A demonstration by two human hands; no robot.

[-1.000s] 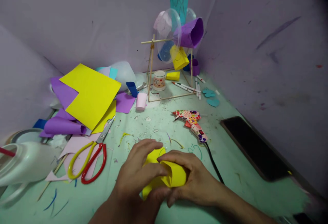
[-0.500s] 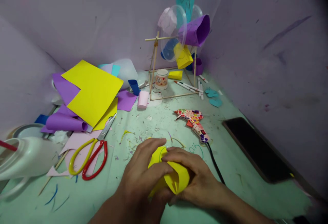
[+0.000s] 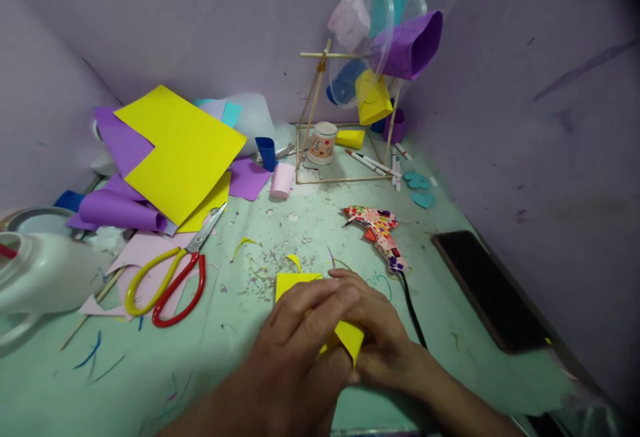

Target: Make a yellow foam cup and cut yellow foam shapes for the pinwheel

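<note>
Both my hands work a folded piece of yellow paper [image 3: 290,284] on the green table near its front edge. My left hand [image 3: 300,350] lies over the paper with its fingers curled, pressing it. My right hand [image 3: 377,337] grips the paper's right side, where a folded corner sticks out below the fingers. Most of the paper is hidden under my hands. A patterned glue gun [image 3: 377,233] lies just beyond my right hand, its black cord running past my wrist.
Red and yellow scissors [image 3: 170,277] lie left of my hands beside a pile of yellow and purple sheets [image 3: 175,150]. A stick-framed paper wheel [image 3: 370,63] stands at the back by a small cup [image 3: 323,143] and pens. A dark phone [image 3: 487,290] lies right; a white jug [image 3: 40,277] stands far left.
My hands have pressed the yellow paper down flatter, and my left hand has slid further over it. The view has tilted, so the table's things sit higher in the picture.
</note>
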